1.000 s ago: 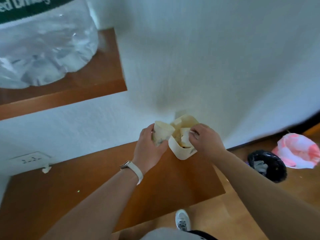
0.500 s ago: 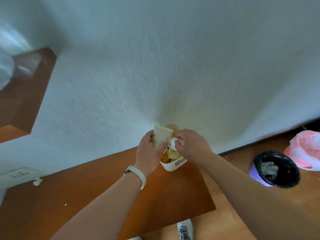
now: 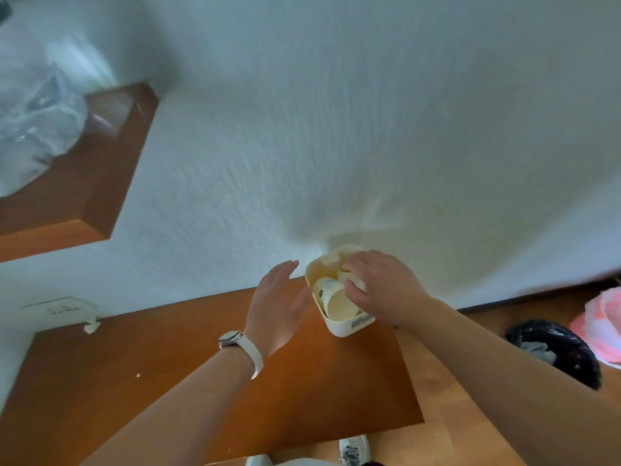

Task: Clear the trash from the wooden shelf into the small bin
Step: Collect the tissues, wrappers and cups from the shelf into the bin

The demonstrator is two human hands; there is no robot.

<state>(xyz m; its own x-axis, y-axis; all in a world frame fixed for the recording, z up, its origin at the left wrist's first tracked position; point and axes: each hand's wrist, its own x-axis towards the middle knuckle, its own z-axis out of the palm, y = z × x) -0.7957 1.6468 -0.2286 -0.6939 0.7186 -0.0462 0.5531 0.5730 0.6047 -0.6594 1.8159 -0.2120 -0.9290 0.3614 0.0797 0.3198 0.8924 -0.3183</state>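
Paper cup (image 3: 334, 299) now lying in small bin (image 3: 349, 327); left hand (image 3: 277, 309) let go, open, empty. Right hand (image 3: 379, 285) pressing trash down, grip unclear. Shelf (image 3: 168, 371) nearly cleared.

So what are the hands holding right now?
Left hand holds nothing. Right hand pinches crumpled white paper by its edge inside the small bin.
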